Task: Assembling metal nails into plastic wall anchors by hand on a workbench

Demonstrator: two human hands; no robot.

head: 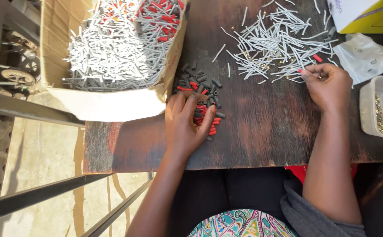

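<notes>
Dark worn table [261, 131], carton [112, 103] of gray sticks at left. Left hand [185, 123] spread over red and gray caps [202, 87]; right hand [327, 83] pinching one stick beside loose sticks [274, 44]. Best picked singly.

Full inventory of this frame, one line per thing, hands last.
cardboard box: one, tan, top left, filled with grey sticks and some red-capped ones
small caps: a pile, dark grey and red, table centre-left
grey sticks: a loose heap, light grey, table top right
wooden table: one, dark brown, centre
plastic bag: one, clear, right
plastic tub: one, translucent, right edge, small brass-coloured bits inside
yellow and white box: one, top right corner
left hand: on the cap pile
right hand: at the stick heap's edge, fingers curled
</notes>
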